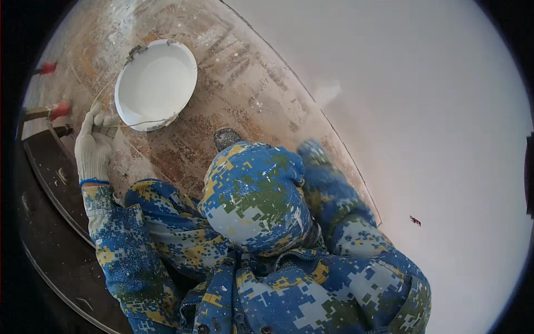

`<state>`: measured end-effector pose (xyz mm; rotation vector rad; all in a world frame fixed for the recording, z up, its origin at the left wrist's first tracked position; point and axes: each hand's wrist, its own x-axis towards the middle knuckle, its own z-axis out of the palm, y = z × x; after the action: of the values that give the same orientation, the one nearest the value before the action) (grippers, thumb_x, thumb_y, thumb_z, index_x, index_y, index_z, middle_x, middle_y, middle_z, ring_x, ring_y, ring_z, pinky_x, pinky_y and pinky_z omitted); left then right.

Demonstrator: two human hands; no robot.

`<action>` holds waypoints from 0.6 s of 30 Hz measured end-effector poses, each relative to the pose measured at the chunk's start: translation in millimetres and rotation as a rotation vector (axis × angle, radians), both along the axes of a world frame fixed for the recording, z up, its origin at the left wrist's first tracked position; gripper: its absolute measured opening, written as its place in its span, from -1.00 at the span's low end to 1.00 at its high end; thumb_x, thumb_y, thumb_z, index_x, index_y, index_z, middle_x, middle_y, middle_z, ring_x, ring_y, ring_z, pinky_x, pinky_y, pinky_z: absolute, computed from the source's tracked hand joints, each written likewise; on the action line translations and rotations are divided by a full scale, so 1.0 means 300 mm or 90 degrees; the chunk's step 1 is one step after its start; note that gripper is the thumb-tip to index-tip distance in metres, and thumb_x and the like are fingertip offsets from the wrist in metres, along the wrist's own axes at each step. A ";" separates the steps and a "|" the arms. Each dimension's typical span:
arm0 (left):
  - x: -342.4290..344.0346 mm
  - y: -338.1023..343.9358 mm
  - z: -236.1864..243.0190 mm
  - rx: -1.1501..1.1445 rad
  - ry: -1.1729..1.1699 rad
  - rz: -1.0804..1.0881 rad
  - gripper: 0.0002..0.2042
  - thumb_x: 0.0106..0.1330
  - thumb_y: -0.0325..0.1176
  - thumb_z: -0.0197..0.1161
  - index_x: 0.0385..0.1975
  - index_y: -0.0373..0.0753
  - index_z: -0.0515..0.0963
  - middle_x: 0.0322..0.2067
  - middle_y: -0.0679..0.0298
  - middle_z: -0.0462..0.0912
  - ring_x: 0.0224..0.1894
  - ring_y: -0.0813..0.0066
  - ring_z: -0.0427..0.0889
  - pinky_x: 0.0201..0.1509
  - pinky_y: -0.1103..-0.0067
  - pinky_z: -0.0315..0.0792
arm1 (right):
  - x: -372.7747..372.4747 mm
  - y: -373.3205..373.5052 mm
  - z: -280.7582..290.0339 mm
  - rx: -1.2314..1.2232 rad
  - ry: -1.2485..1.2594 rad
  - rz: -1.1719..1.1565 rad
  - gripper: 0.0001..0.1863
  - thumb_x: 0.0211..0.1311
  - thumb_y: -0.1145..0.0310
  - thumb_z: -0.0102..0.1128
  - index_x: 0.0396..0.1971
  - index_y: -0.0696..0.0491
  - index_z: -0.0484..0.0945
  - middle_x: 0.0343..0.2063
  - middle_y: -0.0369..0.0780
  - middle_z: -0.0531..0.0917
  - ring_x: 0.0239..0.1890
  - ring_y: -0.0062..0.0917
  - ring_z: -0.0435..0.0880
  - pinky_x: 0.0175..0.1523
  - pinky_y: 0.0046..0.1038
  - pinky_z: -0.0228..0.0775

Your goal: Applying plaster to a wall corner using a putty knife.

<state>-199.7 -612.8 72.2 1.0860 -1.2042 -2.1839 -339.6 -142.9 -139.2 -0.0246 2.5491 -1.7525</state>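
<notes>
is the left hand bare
No, the left hand wears a white knit glove, its fingers curled at the thin handle of the white bucket.

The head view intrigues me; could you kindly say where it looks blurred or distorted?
In the head view, the right sleeve is smeared toward its end; the white bucket and gloved left hand look fairly sharp; the white surface's edge appears bowed; corners fall to black.
</notes>
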 end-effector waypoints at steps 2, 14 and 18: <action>-0.048 0.016 -0.003 0.016 0.044 -0.046 -0.71 0.49 -0.32 0.06 0.04 -0.41 0.44 -0.46 0.39 0.39 -0.37 0.50 0.43 0.05 0.42 0.48 | 0.082 0.295 -0.134 0.327 -0.052 -0.008 -0.50 0.40 0.10 -0.10 0.18 0.10 0.43 -0.10 0.03 0.63 -0.04 -0.13 0.61 0.13 -0.20 0.41; -0.110 0.117 0.087 -0.006 -0.018 0.042 -0.73 0.51 -0.33 0.01 -0.01 -0.42 0.50 -0.49 0.37 0.43 -0.44 0.51 0.40 -0.15 0.54 0.44 | 0.106 0.284 -0.322 0.653 -0.144 0.130 -0.55 0.34 0.18 -0.03 0.13 0.10 0.46 -0.13 -0.01 0.65 -0.05 -0.19 0.63 0.10 -0.24 0.44; -0.100 0.087 0.045 0.018 0.021 -0.024 -0.74 0.48 -0.33 0.07 -0.02 -0.40 0.50 -0.49 0.37 0.49 -0.39 0.42 0.51 -0.05 0.40 0.50 | -0.144 -0.008 -0.331 0.661 0.249 0.181 -0.60 0.29 0.24 0.01 0.05 0.11 0.52 -0.16 -0.05 0.66 -0.10 -0.24 0.65 0.02 -0.27 0.48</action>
<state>-229.7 -586.7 85.7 1.0427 -1.1912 -2.2447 -382.9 -145.2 -238.7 -0.6843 3.1661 -0.2171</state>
